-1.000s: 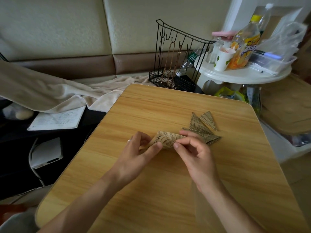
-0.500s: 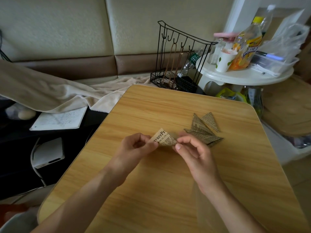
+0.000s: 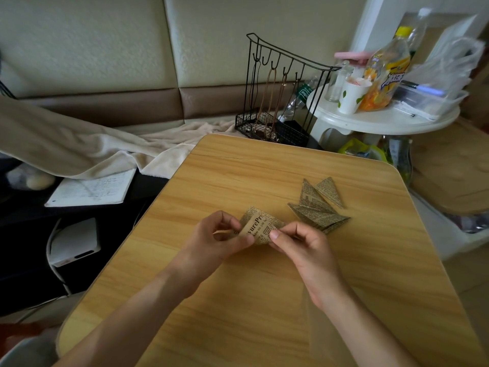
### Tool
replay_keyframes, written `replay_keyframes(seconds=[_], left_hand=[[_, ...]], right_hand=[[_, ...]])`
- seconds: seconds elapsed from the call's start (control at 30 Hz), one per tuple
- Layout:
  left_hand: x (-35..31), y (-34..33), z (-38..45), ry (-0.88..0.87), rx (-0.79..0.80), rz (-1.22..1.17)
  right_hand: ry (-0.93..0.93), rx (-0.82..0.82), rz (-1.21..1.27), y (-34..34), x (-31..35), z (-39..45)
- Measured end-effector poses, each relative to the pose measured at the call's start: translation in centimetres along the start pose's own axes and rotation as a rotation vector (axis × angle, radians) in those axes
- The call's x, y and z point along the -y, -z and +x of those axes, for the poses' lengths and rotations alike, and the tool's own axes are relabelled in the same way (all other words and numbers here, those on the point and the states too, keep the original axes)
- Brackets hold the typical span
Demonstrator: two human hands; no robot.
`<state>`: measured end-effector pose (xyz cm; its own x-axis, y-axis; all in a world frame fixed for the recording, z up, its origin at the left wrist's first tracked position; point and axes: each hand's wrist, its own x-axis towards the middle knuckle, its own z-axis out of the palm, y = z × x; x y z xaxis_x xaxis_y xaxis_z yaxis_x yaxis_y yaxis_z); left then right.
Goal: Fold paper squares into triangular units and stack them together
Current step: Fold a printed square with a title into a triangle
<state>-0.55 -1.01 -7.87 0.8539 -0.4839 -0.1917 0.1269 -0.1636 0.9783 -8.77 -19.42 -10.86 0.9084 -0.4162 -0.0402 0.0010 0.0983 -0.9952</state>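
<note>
We are holding a newsprint paper piece (image 3: 258, 227) between both hands, just above the middle of the wooden table (image 3: 264, 300). Our left hand (image 3: 211, 241) is pinching the left side of the paper, thumb lying across its near face and the curled fingers tucked behind it. Our right hand (image 3: 304, 247) is pinching the right corner of the same piece, thumb tip pressing on the near edge and the index finger bending over the top, with the other fingers curling loosely underneath. The paper is partly folded, its printed face turning toward us and its upper edge rising to a blunt point between the two hands.

Just to the right of our right hand and a little farther away, a pile of folded triangular units (image 3: 318, 207) is lying on the table, overlapping one another with their points fanning out toward the far right. The nearest unit of the pile is sitting just beside our right knuckles; we cannot tell whether it is touching them.

Beyond the far edge of the table a black wire rack (image 3: 275, 102) is standing, and to its right a white round side table (image 3: 383, 120) is carrying a paper cup (image 3: 352, 96) and an orange drink bottle (image 3: 385, 72). On the far left, a beige blanket (image 3: 79, 147) is draping over a bench, with an open notebook (image 3: 91, 189) lying below it.
</note>
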Motion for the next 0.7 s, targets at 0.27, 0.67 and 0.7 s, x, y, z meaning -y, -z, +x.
replay_keyframes(seconds=[0.27, 0.67, 0.7], left_hand=[[0.3, 0.0, 0.2, -0.04, 0.031, 0.015], [0.3, -0.4, 0.0, -0.038, 0.028, -0.042], [0.4, -0.4, 0.1, -0.036, 0.027, -0.048]], right_hand=[[-0.007, 0.011, -0.082, 0.1, 0.9, -0.1], [-0.072, 0.076, -0.005, -0.5, 1.3, -0.6], [-0.094, 0.093, 0.019, -0.5, 1.3, -0.6]])
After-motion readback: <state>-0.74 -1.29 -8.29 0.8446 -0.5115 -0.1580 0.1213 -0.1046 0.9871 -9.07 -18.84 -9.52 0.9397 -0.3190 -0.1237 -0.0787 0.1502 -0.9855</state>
